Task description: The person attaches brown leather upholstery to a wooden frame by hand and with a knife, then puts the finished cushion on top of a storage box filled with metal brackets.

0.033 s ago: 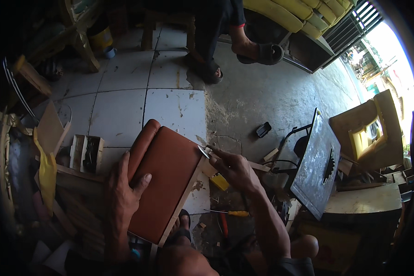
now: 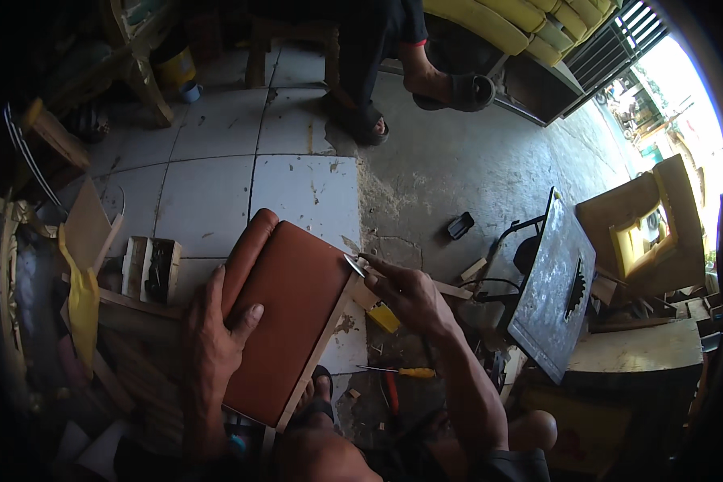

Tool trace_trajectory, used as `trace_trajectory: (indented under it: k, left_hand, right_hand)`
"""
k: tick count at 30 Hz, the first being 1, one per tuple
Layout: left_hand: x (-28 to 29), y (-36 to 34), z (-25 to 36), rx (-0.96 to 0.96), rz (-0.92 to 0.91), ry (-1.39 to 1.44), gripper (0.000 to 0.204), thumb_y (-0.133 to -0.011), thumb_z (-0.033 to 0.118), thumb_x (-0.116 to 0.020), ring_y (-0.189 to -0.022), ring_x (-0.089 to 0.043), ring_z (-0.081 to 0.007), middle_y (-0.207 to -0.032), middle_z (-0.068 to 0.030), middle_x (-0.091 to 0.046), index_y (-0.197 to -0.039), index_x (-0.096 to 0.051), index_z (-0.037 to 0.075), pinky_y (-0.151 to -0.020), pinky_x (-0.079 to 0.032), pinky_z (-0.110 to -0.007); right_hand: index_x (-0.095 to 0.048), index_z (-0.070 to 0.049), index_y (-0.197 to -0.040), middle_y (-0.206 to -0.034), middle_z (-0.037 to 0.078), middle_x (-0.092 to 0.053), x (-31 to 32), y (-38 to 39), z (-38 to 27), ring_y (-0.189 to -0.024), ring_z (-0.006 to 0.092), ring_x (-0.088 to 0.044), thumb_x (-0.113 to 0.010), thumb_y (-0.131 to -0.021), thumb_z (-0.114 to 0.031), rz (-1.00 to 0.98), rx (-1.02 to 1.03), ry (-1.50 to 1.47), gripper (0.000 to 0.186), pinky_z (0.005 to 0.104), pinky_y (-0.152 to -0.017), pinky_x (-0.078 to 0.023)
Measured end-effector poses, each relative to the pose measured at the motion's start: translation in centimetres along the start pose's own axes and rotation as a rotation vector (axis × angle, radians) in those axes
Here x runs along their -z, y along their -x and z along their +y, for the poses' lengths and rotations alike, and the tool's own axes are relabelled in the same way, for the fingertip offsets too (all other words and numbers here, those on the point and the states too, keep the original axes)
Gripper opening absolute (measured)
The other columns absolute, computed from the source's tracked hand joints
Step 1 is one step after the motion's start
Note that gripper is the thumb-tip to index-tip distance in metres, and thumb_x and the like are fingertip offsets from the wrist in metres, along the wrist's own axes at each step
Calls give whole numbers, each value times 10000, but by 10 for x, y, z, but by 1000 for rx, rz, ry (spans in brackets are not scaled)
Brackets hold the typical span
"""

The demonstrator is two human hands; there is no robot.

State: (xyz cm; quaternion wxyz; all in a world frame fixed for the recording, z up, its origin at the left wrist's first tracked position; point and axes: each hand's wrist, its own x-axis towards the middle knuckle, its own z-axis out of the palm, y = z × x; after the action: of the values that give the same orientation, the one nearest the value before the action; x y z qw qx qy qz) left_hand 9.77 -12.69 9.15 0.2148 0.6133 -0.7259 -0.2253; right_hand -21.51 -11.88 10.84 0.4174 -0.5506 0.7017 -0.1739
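Note:
A brown upholstered wooden panel [image 2: 289, 313] with a rounded roll along its left side [image 2: 251, 253] rests over my lap at an angle. My left hand [image 2: 221, 337] grips it from the left, thumb on the brown covering. My right hand [image 2: 410, 301] holds a small silver blade [image 2: 350, 263] at the panel's upper right corner, against the edge where a pale wood strip [image 2: 309, 377] runs along the side. A yellow boxy item [image 2: 383, 318] lies below that hand, with a yellow-handled screwdriver [image 2: 416, 373] and red-handled tool [image 2: 392, 394] further down.
Another person's sandalled feet [image 2: 450, 92] are ahead. A metal table saw [image 2: 550, 289] leans at the right, beside plywood pieces [image 2: 635, 225]. A divided tray [image 2: 136, 269] and wood scraps [image 2: 92, 217] lie left. Yellow cushions [image 2: 498, 20] are stacked at the back; a small black box [image 2: 460, 226] lies on the floor.

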Motion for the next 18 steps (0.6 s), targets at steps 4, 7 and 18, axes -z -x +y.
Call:
trace_trajectory:
  k: [4,7,18]
  left_hand:
    - [-3,2,2,32,2,-25,793,-955,523,-683,-1289,-560,-450,-1386,-246,-578,-1508,-452,4,-1059,-474,-499]
    - [3,4,4,98,-34,21,795,-955,528,-682,-1301,-554,-447,-1399,-249,-571,-1507,-454,4,-1064,-476,-496]
    - [-3,1,9,-21,18,-4,775,-937,518,-708,-1203,-605,-456,-1307,-251,-609,-1483,-484,15,-994,-504,-510]
  right_hand:
    - [-622,-144,-1439,-1057,268,-734,-6,0,3,-1004,282,-752,-632,-1024,-408,44,11,-35,492,411,-870,-543]
    - [-634,-131,-1424,-978,267,-735,-15,-1,-5,-949,244,-764,-643,-1017,-390,107,-2,2,482,406,-828,-552]
    - [-704,-72,-1318,-1016,239,-766,39,-28,19,-892,210,-764,-599,-1047,-397,272,-266,-222,435,395,-811,-569]
